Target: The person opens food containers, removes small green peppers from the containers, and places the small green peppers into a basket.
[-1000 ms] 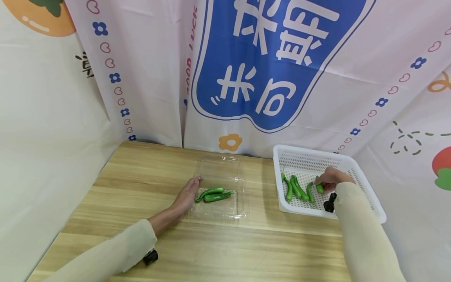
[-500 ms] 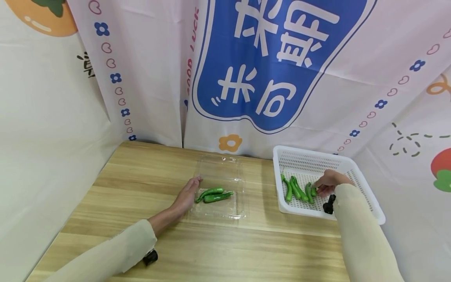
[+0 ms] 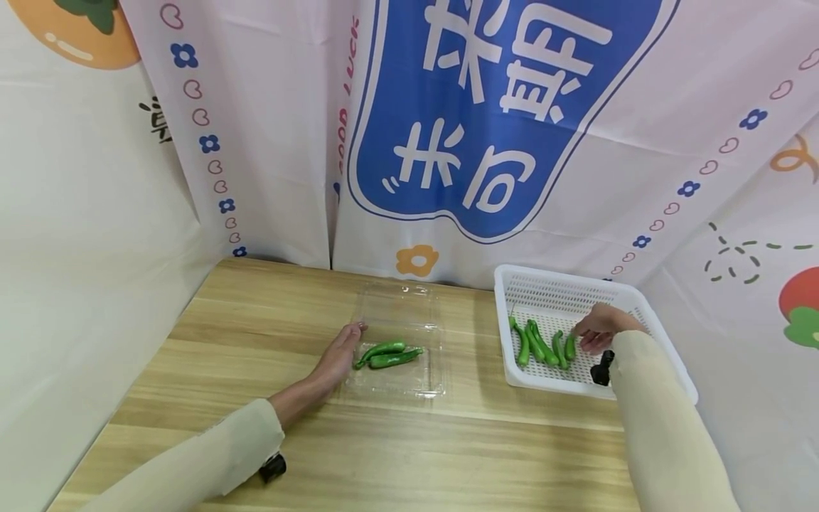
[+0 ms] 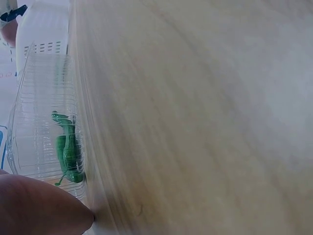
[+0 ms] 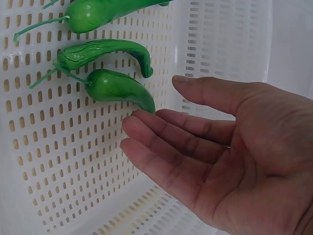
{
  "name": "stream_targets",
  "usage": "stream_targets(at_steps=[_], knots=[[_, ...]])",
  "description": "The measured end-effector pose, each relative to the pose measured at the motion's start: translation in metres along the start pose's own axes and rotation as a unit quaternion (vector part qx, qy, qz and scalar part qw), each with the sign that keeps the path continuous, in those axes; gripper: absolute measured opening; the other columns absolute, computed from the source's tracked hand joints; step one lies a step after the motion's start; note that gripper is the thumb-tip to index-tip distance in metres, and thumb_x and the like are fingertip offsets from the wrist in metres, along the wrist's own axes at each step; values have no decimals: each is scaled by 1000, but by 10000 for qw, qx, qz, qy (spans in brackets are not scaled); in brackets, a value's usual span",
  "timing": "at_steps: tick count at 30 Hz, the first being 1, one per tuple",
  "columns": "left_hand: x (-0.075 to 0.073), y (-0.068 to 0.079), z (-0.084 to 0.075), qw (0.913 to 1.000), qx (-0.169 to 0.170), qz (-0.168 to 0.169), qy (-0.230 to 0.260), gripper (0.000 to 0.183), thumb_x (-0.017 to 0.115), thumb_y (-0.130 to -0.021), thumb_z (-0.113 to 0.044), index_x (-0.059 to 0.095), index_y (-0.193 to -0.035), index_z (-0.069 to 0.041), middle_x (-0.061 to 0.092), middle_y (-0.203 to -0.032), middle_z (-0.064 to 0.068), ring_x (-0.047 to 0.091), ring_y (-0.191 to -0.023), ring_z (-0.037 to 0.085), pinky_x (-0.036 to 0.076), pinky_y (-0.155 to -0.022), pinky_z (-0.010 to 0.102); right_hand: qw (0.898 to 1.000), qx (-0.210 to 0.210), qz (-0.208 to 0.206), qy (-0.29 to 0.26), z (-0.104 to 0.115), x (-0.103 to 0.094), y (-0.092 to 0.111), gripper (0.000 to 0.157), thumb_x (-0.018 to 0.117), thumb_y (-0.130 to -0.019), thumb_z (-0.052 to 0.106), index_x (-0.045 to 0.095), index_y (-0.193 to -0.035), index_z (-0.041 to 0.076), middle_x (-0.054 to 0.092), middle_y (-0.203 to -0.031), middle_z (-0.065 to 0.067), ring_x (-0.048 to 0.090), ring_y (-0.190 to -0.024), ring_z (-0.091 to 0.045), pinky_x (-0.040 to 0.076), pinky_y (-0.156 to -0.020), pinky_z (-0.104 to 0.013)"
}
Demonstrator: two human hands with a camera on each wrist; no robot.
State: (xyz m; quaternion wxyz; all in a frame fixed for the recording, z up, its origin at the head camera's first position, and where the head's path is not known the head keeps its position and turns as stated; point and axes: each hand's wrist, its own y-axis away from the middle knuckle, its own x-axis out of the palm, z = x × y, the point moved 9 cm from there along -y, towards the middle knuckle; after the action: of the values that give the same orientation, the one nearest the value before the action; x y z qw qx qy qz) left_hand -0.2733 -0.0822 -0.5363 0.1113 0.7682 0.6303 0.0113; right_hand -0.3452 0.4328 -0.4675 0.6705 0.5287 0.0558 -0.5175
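My left hand [image 3: 341, 353] rests against the left side of a clear plastic clamshell box [image 3: 429, 373], whose lid is folded back. Two green chili peppers [image 3: 395, 358] lie in the box. In the left wrist view, only part of the left hand [image 4: 41, 208] shows, beside the box [image 4: 34, 98]. My right hand [image 3: 599, 328] is inside a white perforated basket [image 3: 665, 355], palm visible and thumb apart from the fingers. Its fingertips are at the tip of the rightmost green chili pepper [image 5: 120, 88], and nothing lies in its palm. Another curved pepper [image 5: 105, 53] lies beside that one.
More green chili peppers [image 3: 540, 345] lie in the left part of the basket. Both containers stand on a wooden table [image 3: 448, 455], near a printed cloth [image 3: 288, 178] hanging behind. A black wrist camera [image 3: 601, 368] sits under the right wrist, close to the basket's front rim.
My right hand brought the rightmost pepper left, beside the others in the basket, and let it go. The hand then drew back slightly to the right. The left hand stayed at the box.
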Motion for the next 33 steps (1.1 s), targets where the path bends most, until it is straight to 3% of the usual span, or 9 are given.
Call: stream_targets(at_steps=[8, 16, 24, 27, 33], knots=[[0, 1, 1, 10000, -12, -14, -18, 54, 22, -119, -33, 34, -161, -2, 26, -172, 20, 10, -162, 42, 12, -131, 58, 9988, -278, -47, 390, 13, -6, -1, 21, 63, -104, 16, 68, -99, -3, 73, -88, -14, 71, -79, -19, 64, -80, -35], [0, 0, 1, 10000, -18, 16, -12, 55, 22, -118, -35, 33, -162, -2, 25, -173, 20, 10, -162, 41, 11, -131, 58, 9927, -471, -298, 1071, 36, -14, -6, 39, 64, -104, 19, 62, -124, -14, 73, -105, -22, 73, -89, -26, 64, -81, -37], [1, 0, 1, 9999, -48, 79, -40, 55, 22, -118, -35, 33, -162, -4, 22, -174, 18, 9, -162, 40, 12, -131, 57, 9780, -999, -592, 1732, 69, -14, 5, 41, 64, -105, 23, 63, -121, -14, 73, -113, -28, 75, -96, -32, 64, -83, -43], [0, -1, 1, 9999, -76, 80, -85, 56, 22, -118, -37, 33, -163, -5, 22, -174, 17, 10, -163, 39, 12, -132, 57, 9688, -1278, -713, 1998, 82, -13, 10, 40, 64, -103, 23, 68, -117, -14, 74, -110, -27, 75, -94, -33, 65, -81, -44], [0, 0, 2, 9999, -110, 56, -112, 56, 22, -118, -37, 32, -163, -5, 27, -173, 17, 11, -162, 39, 11, -131, 57, 9575, -1538, -833, 2293, 98, -7, 17, 28, 66, -101, 21, 76, -100, -6, 67, -78, -7, 60, -70, -19, 53, -61, -30]])
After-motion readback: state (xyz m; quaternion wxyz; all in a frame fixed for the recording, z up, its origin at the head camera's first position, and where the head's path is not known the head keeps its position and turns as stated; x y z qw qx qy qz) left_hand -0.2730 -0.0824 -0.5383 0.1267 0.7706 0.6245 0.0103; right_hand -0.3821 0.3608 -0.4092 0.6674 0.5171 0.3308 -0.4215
